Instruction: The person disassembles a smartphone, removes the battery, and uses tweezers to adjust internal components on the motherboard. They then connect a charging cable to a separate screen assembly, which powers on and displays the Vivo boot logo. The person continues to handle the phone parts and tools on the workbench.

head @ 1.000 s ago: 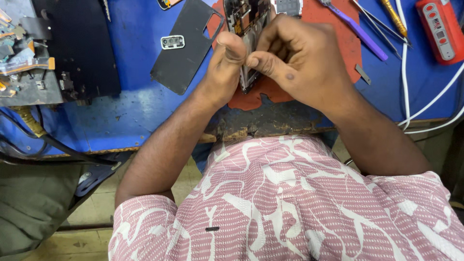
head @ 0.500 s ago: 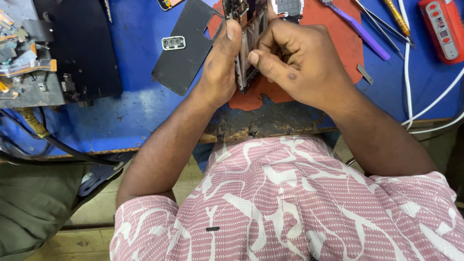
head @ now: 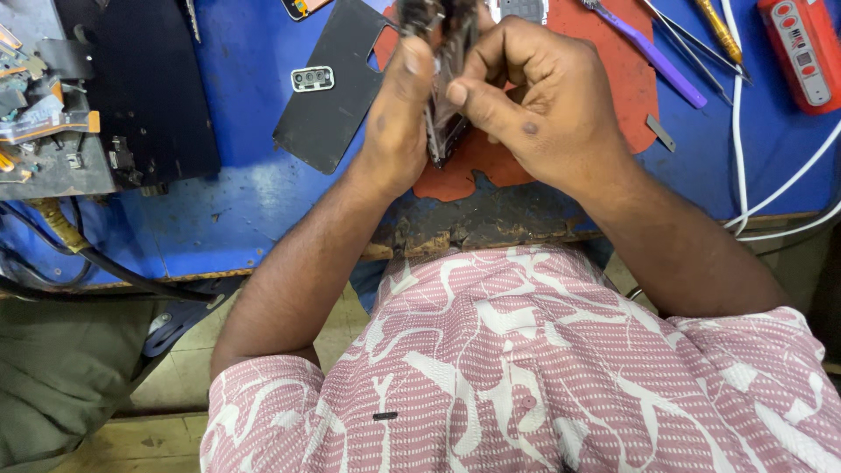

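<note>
Both my hands hold an opened phone body (head: 445, 105) on edge above an orange mat (head: 613, 70) on the blue bench. My left hand (head: 396, 123) grips its left side with the thumb up along the frame. My right hand (head: 539, 105) clasps the right side, thumb pressed against the exposed inner face. A black phone back cover (head: 328, 88) lies flat just left of my left hand, with a small silver camera bezel (head: 313, 79) resting on it.
A purple pry tool (head: 653, 54), thin tweezers (head: 692, 39) and a yellow-handled screwdriver (head: 720, 31) lie at the back right. A red device (head: 802, 48) and white cables (head: 771, 188) are at far right. A black block (head: 149, 88) and clutter sit left. The bench edge (head: 455, 236) is worn.
My hands and the phone body have shifted slightly left and up in view; my left thumb has moved higher along the frame. The grip stays the same.
</note>
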